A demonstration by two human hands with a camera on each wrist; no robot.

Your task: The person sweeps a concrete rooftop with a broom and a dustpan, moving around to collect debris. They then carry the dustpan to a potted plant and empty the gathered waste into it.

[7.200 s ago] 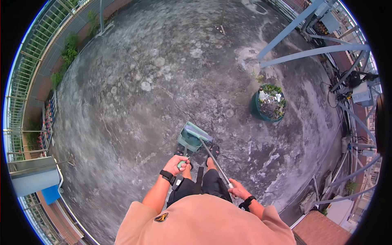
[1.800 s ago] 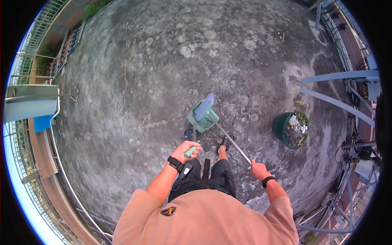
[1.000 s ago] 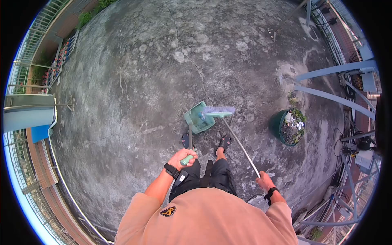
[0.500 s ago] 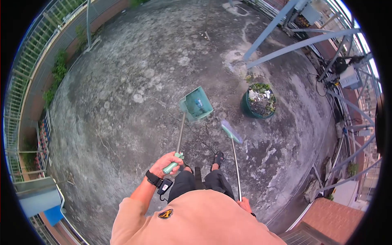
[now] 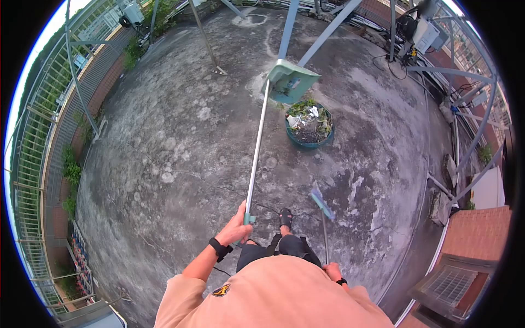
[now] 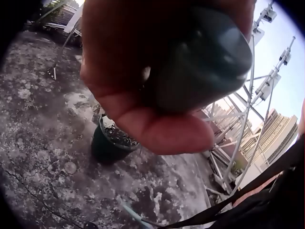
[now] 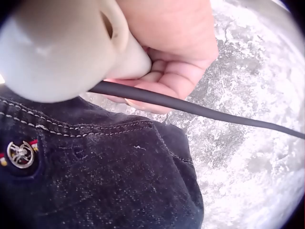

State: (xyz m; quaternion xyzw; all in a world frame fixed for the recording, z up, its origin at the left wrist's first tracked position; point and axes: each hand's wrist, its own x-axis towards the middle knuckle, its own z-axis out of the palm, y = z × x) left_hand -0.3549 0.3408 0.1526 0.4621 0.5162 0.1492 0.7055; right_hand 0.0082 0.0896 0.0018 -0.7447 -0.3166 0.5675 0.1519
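Observation:
My left hand (image 5: 236,230) grips the green end of the dustpan's long handle in the head view. The green dustpan (image 5: 280,94) is stretched far forward, its pan overlapping the back of the planter pot. A small bluish-white scrap (image 5: 294,83) lies in it. The dark green planter pot (image 5: 309,144) holds soil, weeds and white litter (image 5: 313,112). My right hand (image 5: 332,271) holds the broom's pole low at my right side, the broom head (image 5: 322,204) angled over the floor. In the right wrist view, fingers curl round the broom's pale handle end (image 7: 62,47).
Stained, cracked concrete floor (image 5: 191,147) spreads all round. Blue-grey metal struts (image 5: 322,35) rise behind the pot. A railing (image 5: 27,180) runs along the left, with cables and boxes (image 5: 426,35) at the back right. A brick structure (image 5: 476,235) stands at the right.
The broom has come out of the dustpan and swung down to my right side. My left hand has extended the dustpan forward toward the pot, and the view has turned right.

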